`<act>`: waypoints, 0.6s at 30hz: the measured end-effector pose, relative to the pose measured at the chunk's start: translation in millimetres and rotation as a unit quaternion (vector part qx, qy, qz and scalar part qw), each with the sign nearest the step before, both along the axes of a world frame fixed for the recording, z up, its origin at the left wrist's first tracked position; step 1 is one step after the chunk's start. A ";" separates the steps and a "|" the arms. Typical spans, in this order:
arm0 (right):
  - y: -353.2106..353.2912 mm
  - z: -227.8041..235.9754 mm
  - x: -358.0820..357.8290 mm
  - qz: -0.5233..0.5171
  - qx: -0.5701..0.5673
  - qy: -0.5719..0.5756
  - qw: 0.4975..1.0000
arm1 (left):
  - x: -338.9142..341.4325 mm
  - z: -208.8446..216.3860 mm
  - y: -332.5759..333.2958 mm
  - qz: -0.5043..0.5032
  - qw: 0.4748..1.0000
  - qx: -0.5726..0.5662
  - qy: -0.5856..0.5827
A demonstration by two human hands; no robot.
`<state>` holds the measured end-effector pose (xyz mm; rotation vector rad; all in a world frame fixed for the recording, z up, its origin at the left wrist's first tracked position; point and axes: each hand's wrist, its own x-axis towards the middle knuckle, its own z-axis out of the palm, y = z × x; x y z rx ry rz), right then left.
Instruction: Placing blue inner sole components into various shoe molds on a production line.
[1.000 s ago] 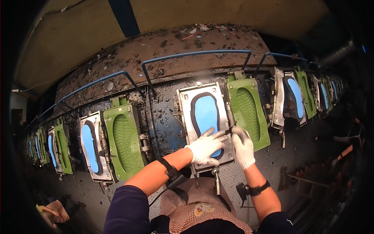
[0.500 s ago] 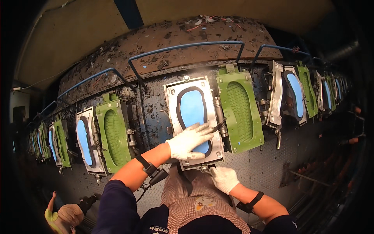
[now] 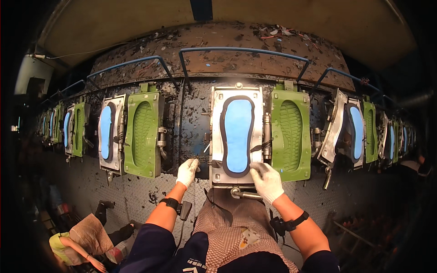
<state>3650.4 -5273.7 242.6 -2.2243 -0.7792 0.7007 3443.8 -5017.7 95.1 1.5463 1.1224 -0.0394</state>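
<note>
In front of me an opened shoe-sole mold has a silver metal half (image 3: 218,136) and a green half (image 3: 300,132) with a ridged tread cavity. Lying in the silver half is a blue insole-shaped piece (image 3: 238,132) with a black rim. My right hand (image 3: 267,183), in a white glove, has its fingers bent together at the rim's lower right edge; what lies between them is hidden. Left of the mold, my gloved left hand (image 3: 187,172) is raised with its fingers pressed together, and anything in them is too small to make out. A metal handle (image 3: 248,195) sticks out below the mold.
Similar opened molds line both sides, such as a green half (image 3: 143,134) at left and a silver mold with a blue piece (image 3: 356,132) at right. Blue rails (image 3: 243,49) run behind, before a scrap-strewn brown surface (image 3: 218,36). A person (image 3: 84,239) bends at lower left.
My left hand has come off the blue piece and moved left of the mold. My right hand has left the handle and risen to the rim. The view has shifted.
</note>
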 end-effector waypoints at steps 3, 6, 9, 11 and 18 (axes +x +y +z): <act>22.9 -14.0 13.7 0.012 -0.019 -0.031 0.999 | 11.7 39.1 -28.5 0.068 0.976 0.183 -0.099; 32.8 -22.5 24.2 0.007 -0.054 -0.001 0.999 | 68.7 116.2 -58.2 -0.196 0.851 0.426 -0.235; 39.2 -14.4 23.2 0.023 -0.066 -0.001 0.998 | 96.2 122.6 -86.5 -0.313 0.830 0.432 -0.162; 36.1 -8.3 19.3 0.047 -0.119 0.052 0.990 | 89.7 117.6 -89.3 -0.304 0.822 0.451 -0.168; 30.0 -29.2 13.2 0.036 -0.015 -0.015 0.999 | 98.6 107.8 -99.5 -0.277 0.809 0.490 -0.168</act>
